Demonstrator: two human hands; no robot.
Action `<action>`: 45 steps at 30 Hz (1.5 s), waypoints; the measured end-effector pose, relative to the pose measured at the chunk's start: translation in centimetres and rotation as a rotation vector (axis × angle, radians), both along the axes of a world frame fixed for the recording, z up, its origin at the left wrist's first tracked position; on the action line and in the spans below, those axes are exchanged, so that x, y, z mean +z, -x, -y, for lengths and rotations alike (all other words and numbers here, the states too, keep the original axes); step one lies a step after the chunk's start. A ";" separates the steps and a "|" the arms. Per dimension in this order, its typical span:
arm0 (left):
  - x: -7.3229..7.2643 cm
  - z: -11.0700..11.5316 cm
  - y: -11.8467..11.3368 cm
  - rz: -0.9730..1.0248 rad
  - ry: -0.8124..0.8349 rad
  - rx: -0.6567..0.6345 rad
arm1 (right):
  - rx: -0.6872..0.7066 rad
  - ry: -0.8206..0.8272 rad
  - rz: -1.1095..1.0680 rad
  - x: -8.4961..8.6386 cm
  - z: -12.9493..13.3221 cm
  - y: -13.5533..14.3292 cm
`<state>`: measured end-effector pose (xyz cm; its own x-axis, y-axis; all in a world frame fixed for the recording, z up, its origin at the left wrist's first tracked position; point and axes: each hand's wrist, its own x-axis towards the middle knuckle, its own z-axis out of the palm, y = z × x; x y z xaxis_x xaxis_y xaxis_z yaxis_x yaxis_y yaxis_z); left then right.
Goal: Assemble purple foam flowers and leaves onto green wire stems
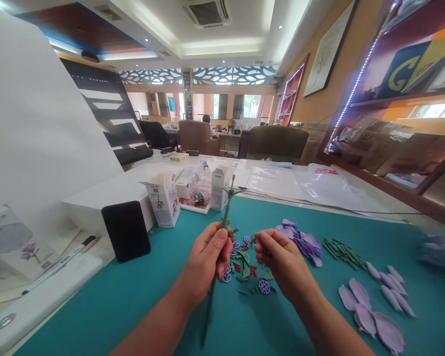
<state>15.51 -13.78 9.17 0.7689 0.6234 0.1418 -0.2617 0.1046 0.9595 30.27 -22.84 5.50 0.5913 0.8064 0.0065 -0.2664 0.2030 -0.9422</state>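
Note:
My left hand point(210, 252) is closed around a long green toy flower stem point(226, 210), held upright and slightly tilted, with small side pieces near its top. Just to the right, my right hand point(280, 252) has its fingers pinched together; whatever they hold, if anything, is hidden or too small to name. Between and below the hands lie small green and red pieces, green leaf pieces point(245, 264) and purple wheel-shaped pieces point(264, 287). Purple petal pieces point(307, 244) are heaped beyond my right hand.
Green rods point(344, 252), pale purple pods point(391, 291) and large petals point(371, 316) lie right on the green mat point(163, 287). A black tablet-like panel point(126, 231) and printed boxes point(163, 200) stand left. Plastic bags point(311, 185) cover the far table. A person point(207, 123) sits far back.

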 end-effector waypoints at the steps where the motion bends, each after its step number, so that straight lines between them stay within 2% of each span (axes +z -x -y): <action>1: -0.3 0.1 -0.3 -0.002 0.058 -0.017 | 0.005 0.005 0.007 0.0 0.0 0.0; 8: -2.4 0.6 -2.1 -0.054 0.274 -0.126 | 0.017 0.010 0.196 0.8 0.4 0.4; 11: -2.6 0.2 -2.5 -0.078 0.378 -0.117 | -0.041 0.032 0.257 1.0 0.5 -0.4; 14: -2.4 -0.5 -2.9 -0.109 0.484 -0.085 | -0.088 0.113 0.315 0.4 0.5 -1.9; 16: -2.3 -0.8 -3.1 -0.123 0.510 -0.061 | -0.055 0.235 0.481 -0.3 0.5 -3.1; 19: -2.3 -0.9 -3.5 -0.151 0.511 -0.045 | 0.044 0.496 0.947 -1.5 0.4 -4.3; 21: -2.5 -0.8 -3.8 -0.176 0.520 -0.047 | 0.077 0.595 1.164 -2.2 0.2 -4.5; 29: -4.2 -0.6 -4.2 -0.164 0.584 -0.104 | 0.147 0.697 1.478 -3.5 -0.4 -3.0; 36: -4.2 -0.9 -3.7 -0.178 0.609 -0.164 | 0.106 0.703 1.575 -4.2 -0.9 -2.2; 40: -4.1 -0.9 -3.6 -0.185 0.589 -0.173 | 0.051 0.678 1.566 -3.7 -0.8 -2.2; 42: -4.2 -0.8 -3.6 -0.185 0.573 -0.181 | 0.011 0.652 1.464 -3.0 -0.6 -2.4; 45: -4.3 -0.7 -3.6 -0.190 0.550 -0.193 | -0.040 0.523 1.128 -1.7 -0.3 -2.5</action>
